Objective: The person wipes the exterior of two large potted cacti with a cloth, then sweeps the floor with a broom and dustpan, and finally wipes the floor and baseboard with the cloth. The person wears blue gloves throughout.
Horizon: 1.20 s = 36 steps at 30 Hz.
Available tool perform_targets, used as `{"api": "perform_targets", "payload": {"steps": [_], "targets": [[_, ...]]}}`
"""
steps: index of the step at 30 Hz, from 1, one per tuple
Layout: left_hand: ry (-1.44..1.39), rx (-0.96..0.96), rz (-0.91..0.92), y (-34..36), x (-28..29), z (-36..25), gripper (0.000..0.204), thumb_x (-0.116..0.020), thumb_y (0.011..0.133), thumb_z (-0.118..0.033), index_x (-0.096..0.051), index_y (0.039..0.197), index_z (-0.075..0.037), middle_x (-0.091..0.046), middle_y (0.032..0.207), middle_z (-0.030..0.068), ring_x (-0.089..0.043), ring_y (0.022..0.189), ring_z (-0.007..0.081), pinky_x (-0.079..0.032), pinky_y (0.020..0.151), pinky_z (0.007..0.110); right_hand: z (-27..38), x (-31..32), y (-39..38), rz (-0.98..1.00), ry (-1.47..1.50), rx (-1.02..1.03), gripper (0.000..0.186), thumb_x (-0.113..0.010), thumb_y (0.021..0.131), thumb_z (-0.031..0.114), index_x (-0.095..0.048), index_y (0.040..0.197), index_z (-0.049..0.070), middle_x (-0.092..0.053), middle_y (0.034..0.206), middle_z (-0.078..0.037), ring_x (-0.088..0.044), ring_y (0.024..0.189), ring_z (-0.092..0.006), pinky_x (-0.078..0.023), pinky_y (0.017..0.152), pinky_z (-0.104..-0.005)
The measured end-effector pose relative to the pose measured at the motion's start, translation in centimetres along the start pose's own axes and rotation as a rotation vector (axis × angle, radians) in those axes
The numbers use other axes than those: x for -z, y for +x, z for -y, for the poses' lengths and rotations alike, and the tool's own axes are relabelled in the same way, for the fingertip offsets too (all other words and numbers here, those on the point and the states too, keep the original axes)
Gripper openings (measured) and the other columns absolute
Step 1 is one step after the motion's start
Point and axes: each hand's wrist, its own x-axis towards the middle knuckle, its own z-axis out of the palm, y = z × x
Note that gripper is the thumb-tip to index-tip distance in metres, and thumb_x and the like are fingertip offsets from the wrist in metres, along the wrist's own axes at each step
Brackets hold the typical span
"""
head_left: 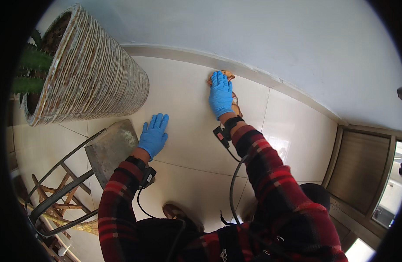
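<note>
My right hand (221, 97), in a blue glove, lies flat with its fingers stretched out on a crumpled orange-brown cloth (229, 75). The cloth sits on the pale tiled floor (183, 87), close to the foot of the wall. Most of it is hidden beneath the palm; folds show past the fingertips and along the hand's right side. My left hand (153, 137), also gloved in blue, is open with nothing in it. Its fingers point away from me over the floor, beside a grey slab (112, 147). Whether that palm touches the tile I cannot tell.
A tall ribbed planter (94, 70) with a spiny green plant stands at the far left. Below it are a black curved metal frame (56, 198) and wooden sticks (63, 194). A skirting board (201, 59) runs along the white wall. At right is a framed panel (357, 163).
</note>
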Motion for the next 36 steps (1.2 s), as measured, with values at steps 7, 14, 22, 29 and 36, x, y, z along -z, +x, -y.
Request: {"api": "perform_targets", "payload": {"steps": [7, 14, 22, 29, 36], "targets": [[0.009, -0.082, 0.006, 0.4, 0.3, 1.0, 0.067, -0.052, 0.094, -0.022, -0.025, 0.155, -0.015, -0.023, 0.159, 0.0159, -0.022, 0.147, 0.0343, -0.022, 0.117, 0.054, 11.5, -0.8, -4.2, 0.289, 0.128, 0.328, 0.058, -0.052, 0.087, 0.011, -0.041, 0.143, 0.004, -0.045, 0.143, -0.017, -0.042, 0.133, -0.0317, -0.032, 0.111, -0.0485], [-0.065, -0.118, 0.075, 0.6, 1.0, 2.4, 0.059, -0.048, 0.095, -0.015, -0.031, 0.152, -0.011, -0.029, 0.157, 0.0172, -0.027, 0.145, 0.0359, -0.029, 0.116, 0.042, 7.5, 0.0, -6.6, 0.348, 0.115, 0.306, 0.049, -0.052, 0.085, 0.006, -0.049, 0.134, 0.007, -0.048, 0.138, -0.014, -0.046, 0.13, -0.0309, -0.035, 0.107, -0.0509], [-0.277, -0.083, -0.087, -0.1, 2.0, 3.6, 0.047, -0.049, 0.096, -0.015, -0.045, 0.143, -0.007, -0.043, 0.149, 0.0165, -0.044, 0.134, 0.0321, -0.037, 0.111, 0.04, -5.1, 4.8, -7.8, 0.097, -0.112, -0.238, 0.049, -0.048, 0.091, 0.009, -0.044, 0.14, 0.007, -0.042, 0.148, -0.013, -0.042, 0.134, -0.0326, -0.034, 0.107, -0.0528], [-0.757, 0.212, -0.31, -5.3, 4.1, 7.5, 0.036, -0.051, 0.098, -0.019, -0.059, 0.129, -0.002, -0.062, 0.127, 0.0176, -0.059, 0.117, 0.0288, -0.043, 0.103, 0.034, 1.7, 1.9, -5.4, 0.227, 0.083, -0.118, 0.05, -0.052, 0.09, 0.009, -0.045, 0.139, 0.003, -0.044, 0.144, -0.018, -0.042, 0.134, -0.0351, -0.033, 0.109, -0.0487], [-0.745, 0.246, -0.407, -8.4, 4.6, 7.9, 0.036, -0.052, 0.099, -0.02, -0.059, 0.13, -0.005, -0.062, 0.128, 0.0173, -0.06, 0.115, 0.0275, -0.044, 0.102, 0.033, 15.2, -3.5, -2.9, 0.408, 0.205, 0.422, 0.052, -0.056, 0.085, 0.01, -0.047, 0.137, 0.004, -0.049, 0.138, -0.017, -0.048, 0.127, -0.0356, -0.034, 0.109, -0.0515]]}}
